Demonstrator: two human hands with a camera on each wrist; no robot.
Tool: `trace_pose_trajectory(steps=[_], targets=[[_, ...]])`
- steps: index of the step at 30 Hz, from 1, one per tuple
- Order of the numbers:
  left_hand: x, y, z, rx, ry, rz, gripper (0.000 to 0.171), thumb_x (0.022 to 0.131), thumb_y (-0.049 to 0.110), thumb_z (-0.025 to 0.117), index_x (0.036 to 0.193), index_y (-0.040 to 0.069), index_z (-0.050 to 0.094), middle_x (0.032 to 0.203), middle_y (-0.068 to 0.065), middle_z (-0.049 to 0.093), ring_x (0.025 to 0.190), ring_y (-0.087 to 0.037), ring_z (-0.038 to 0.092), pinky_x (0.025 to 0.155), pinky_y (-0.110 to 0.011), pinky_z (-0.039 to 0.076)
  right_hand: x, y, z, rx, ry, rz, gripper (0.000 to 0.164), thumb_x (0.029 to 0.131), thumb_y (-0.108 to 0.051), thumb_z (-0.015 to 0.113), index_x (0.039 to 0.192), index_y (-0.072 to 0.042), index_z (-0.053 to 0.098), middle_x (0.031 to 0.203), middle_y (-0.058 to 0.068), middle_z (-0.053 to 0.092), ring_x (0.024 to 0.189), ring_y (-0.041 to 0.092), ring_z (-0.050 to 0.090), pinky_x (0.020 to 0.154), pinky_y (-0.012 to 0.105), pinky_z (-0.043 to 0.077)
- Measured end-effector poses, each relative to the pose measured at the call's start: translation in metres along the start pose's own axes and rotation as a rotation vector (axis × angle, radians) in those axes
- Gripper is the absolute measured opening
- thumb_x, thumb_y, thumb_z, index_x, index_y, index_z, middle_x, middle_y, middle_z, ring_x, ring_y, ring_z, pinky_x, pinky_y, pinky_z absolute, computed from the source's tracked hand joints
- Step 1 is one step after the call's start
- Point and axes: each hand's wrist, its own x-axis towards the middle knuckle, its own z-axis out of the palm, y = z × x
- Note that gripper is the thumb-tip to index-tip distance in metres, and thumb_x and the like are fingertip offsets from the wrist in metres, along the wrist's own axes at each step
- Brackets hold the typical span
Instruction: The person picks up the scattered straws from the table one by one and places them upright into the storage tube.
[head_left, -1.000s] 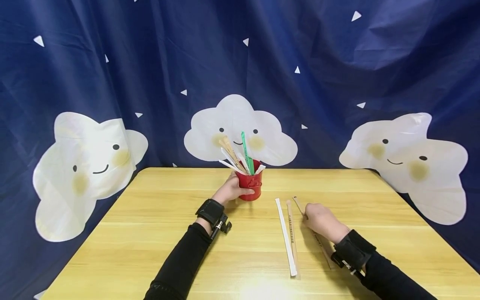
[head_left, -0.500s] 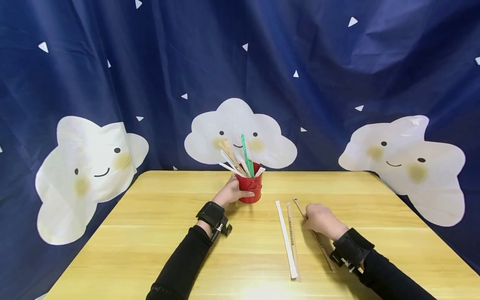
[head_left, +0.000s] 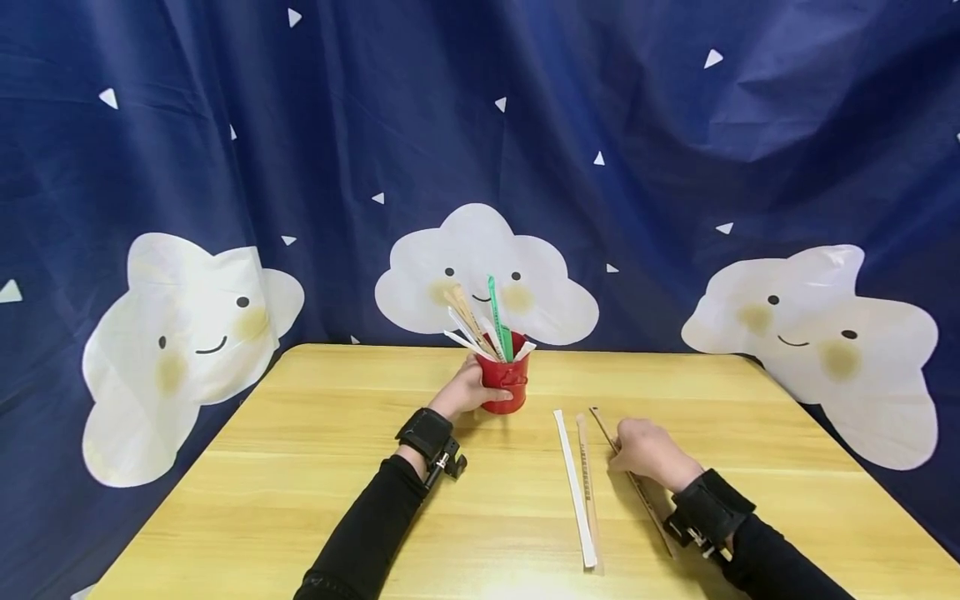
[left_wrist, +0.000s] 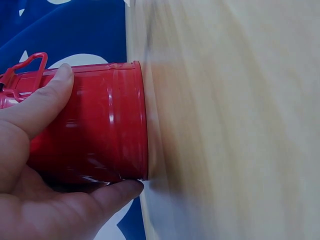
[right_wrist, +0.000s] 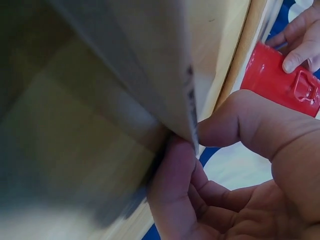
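Note:
In the head view, my left hand [head_left: 467,390] grips the side of a small red bucket [head_left: 508,400] standing near the back of the table. The left wrist view shows the thumb [left_wrist: 52,95] along the bucket's wall, with a finger at its base rim. Wrapped straws in white, tan and green [head_left: 501,321] poke out of the bucket's top. Farther right, my right hand [head_left: 652,452] pinches a brown paper-wrapped straw [head_left: 654,518] around its middle. Close up in the right wrist view, thumb and index finger meet on the printed wrapper [right_wrist: 182,100].
Left of the right hand, a white wrapped straw [head_left: 574,492] and a tan wrapped straw [head_left: 587,475] lie side by side on the wooden table [head_left: 360,383]. Behind the table's back edge hangs a blue curtain [head_left: 330,150] with smiling clouds.
The head view has tilted up slightly, so everything sits a little lower. My left hand keeps its hold on the bucket; the right hand stays at the brown straw with hardly any shift.

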Motion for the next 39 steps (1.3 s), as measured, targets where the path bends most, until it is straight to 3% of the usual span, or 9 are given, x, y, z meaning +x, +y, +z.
trace_pose_trajectory(steps=[8,13,18,20,23,28,33,39], targets=[[0.000,0.000,0.000,0.016,-0.011,0.033,0.072,0.077,-0.001,0.086,0.142,0.000,0.054,0.145,-0.021,0.041,0.135,-0.033,0.038,0.119,-0.051,0.028,0.000,0.004,0.000,0.011,-0.022,-0.006,0.045,0.071,-0.001,0.071,0.061,-0.019,0.030,0.062,-0.005,0.020,0.059,0.012,0.018,0.059,0.027,0.018],[0.001,-0.001,0.000,0.024,-0.007,0.040,0.074,0.077,-0.001,0.086,0.143,0.002,0.053,0.147,-0.021,0.039,0.137,-0.033,0.036,0.120,-0.051,0.027,0.003,0.008,-0.002,0.113,-0.075,0.024,0.048,0.075,-0.004,0.074,0.056,-0.020,0.032,0.055,-0.008,0.021,0.049,0.008,0.022,0.054,0.023,0.019],[0.002,-0.003,0.001,-0.006,-0.014,-0.011,0.075,0.078,0.001,0.086,0.144,0.003,0.052,0.149,-0.017,0.038,0.138,-0.031,0.034,0.121,-0.050,0.026,0.002,0.007,-0.010,0.262,-0.083,0.073,0.013,0.077,-0.002,0.070,0.078,-0.004,0.057,0.060,-0.001,0.049,0.048,0.011,0.046,0.049,0.023,0.038],[0.001,-0.002,0.002,-0.015,-0.015,-0.029,0.074,0.078,0.001,0.085,0.144,0.002,0.051,0.148,-0.017,0.038,0.137,-0.031,0.034,0.121,-0.050,0.026,0.004,0.005,-0.017,0.287,-0.057,0.073,0.019,0.079,-0.003,0.070,0.094,0.002,0.060,0.069,0.004,0.060,0.052,0.015,0.056,0.051,0.026,0.047],[0.001,0.000,0.002,-0.021,-0.004,-0.032,0.076,0.078,0.001,0.085,0.145,0.003,0.050,0.148,-0.016,0.039,0.137,-0.031,0.035,0.120,-0.050,0.026,0.009,-0.001,-0.025,0.253,0.015,0.039,0.025,0.078,-0.005,0.070,0.100,0.004,0.060,0.076,0.006,0.064,0.060,0.017,0.060,0.057,0.029,0.050],[0.003,0.003,0.002,-0.022,0.003,-0.015,0.069,0.079,0.001,0.085,0.141,0.001,0.055,0.148,-0.015,0.038,0.137,-0.030,0.034,0.121,-0.049,0.025,0.013,-0.009,-0.031,0.173,0.245,-0.098,0.027,0.074,-0.003,0.063,0.100,0.003,0.059,0.083,0.005,0.065,0.071,0.017,0.059,0.064,0.030,0.050],[0.005,0.004,0.001,-0.013,-0.005,-0.012,0.067,0.080,0.002,0.084,0.140,0.000,0.056,0.147,-0.015,0.037,0.137,-0.030,0.032,0.121,-0.049,0.024,0.014,-0.015,-0.030,0.189,0.470,-0.194,0.024,0.077,0.002,0.060,0.100,0.001,0.059,0.084,0.008,0.067,0.070,0.017,0.068,0.062,0.029,0.055],[0.002,0.002,0.000,0.005,0.003,-0.036,0.069,0.079,0.003,0.085,0.142,0.002,0.055,0.148,-0.015,0.038,0.137,-0.030,0.033,0.121,-0.050,0.025,0.015,-0.024,-0.029,0.204,0.629,-0.257,0.021,0.081,0.002,0.063,0.101,-0.004,0.058,0.087,0.008,0.068,0.072,0.016,0.068,0.063,0.029,0.056]])
